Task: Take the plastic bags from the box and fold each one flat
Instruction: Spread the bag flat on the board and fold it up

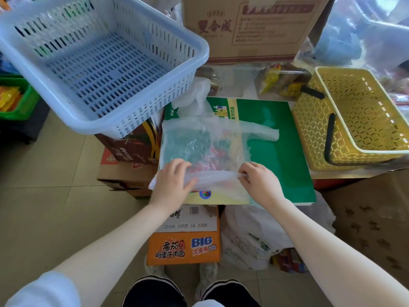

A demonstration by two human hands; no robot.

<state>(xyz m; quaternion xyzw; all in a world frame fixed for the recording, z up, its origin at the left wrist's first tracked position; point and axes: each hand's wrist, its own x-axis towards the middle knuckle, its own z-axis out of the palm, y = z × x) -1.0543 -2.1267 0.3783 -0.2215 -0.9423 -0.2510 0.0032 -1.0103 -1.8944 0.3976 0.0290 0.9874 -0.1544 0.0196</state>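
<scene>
One clear plastic bag (199, 145) lies spread beyond the fingers, its near edge half rolled, flattened under the left hand (173, 180) and pinched by the right hand (257, 179); folding looks barely begun.

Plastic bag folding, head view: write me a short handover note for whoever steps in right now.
Left hand: fingers flat, pressing the near-left edge of the clear plastic bag.
Right hand: pinch grip on the near-right end of the same edge.
The bag lies spread on the green box top, handles towards the yellow basket.
Done: its near edge is rolled up into a first narrow fold.
Left: finish folding it flat. Another white bag lies crumpled behind it; the blue basket holds no folded bags.
</scene>
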